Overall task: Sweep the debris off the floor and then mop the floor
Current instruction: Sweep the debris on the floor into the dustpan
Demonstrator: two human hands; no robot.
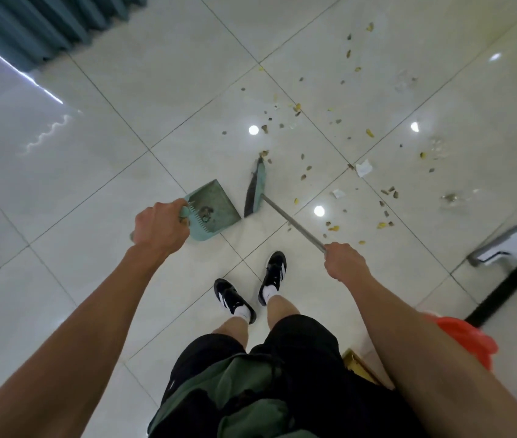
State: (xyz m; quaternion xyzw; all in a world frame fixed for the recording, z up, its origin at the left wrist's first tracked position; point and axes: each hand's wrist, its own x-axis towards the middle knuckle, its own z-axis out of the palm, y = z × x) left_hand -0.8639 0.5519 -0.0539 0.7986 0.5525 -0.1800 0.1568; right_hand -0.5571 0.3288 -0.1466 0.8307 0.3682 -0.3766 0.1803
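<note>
My left hand [159, 226] grips the handle of a teal dustpan [216, 203] that rests on the glossy tile floor [92, 172], a little debris lying inside it. My right hand [344, 262] is closed around the grey pole of a broom, whose teal head [255, 189] stands on the floor just right of the dustpan's mouth. Yellow and brown scraps of debris [307, 128] and bits of white paper [363, 168] are scattered across the tiles beyond and right of the broom.
A white and grey mop head [503, 249] lies at the right by a dark floor strip. A red bucket [469, 338] sits near my right arm. Teal curtains [39, 23] hang at the top left. My feet in black shoes [250, 286] stand behind the dustpan.
</note>
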